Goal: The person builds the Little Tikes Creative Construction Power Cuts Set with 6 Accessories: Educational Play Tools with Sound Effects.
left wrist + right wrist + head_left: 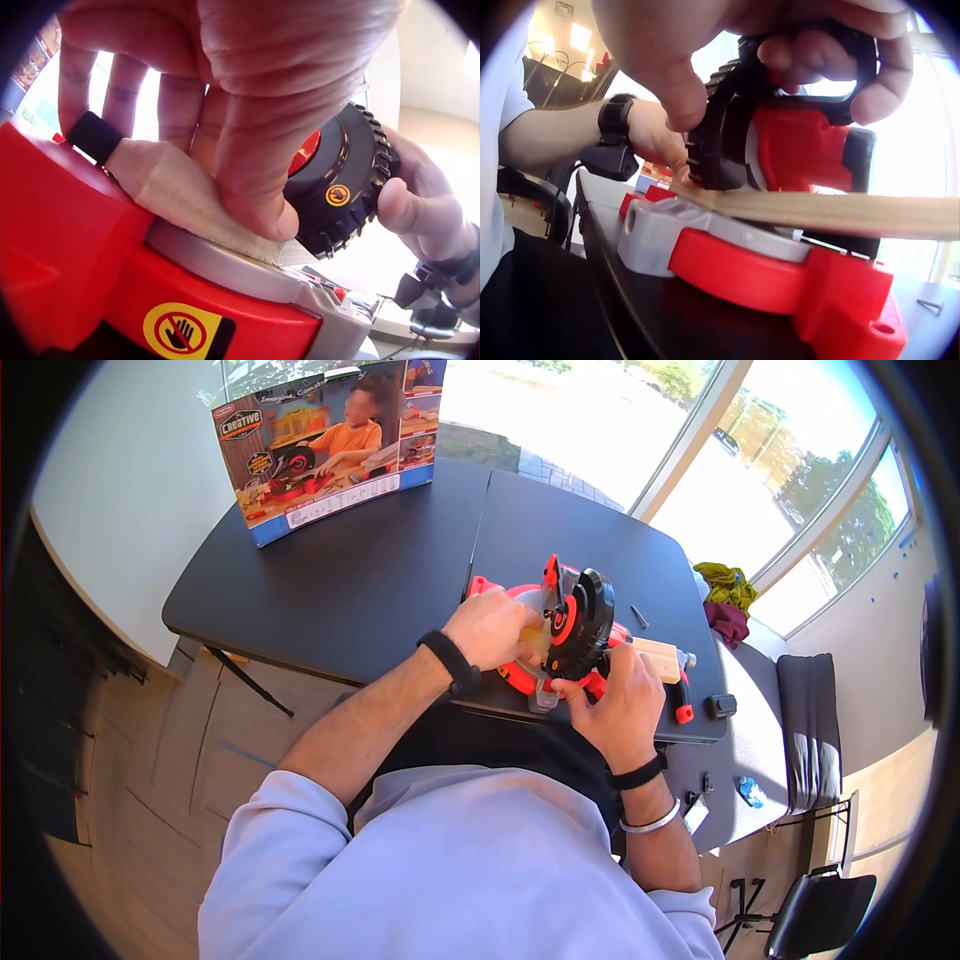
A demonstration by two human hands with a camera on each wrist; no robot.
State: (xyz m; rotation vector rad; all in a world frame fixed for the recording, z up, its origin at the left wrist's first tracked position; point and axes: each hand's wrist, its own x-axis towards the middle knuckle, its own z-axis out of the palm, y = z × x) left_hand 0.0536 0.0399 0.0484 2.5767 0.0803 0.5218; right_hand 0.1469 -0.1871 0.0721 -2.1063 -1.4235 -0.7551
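Note:
A red and black toy saw (580, 625) stands near the table's front edge, its black toothed disc (349, 176) over a light wooden piece (187, 191) lying across the grey and red base (742, 274). The left hand (490, 628) holds the wooden piece with thumb and fingers, left of the disc. On the other side, the right hand (622, 705) has its fingers curled round the black handle (866, 71), with its thumb at the disc's toothed rim. The wood (840, 214) extends out past the saw on the right hand's side.
A printed box (330, 450) stands at the table's back left. A dark screw (640, 617) lies behind the saw. A small black case (720, 706) is at the right edge; cloths (728, 600), a bottle (751, 792) and a phone (696, 815) lie beyond. A chair (825, 915) stands lower right.

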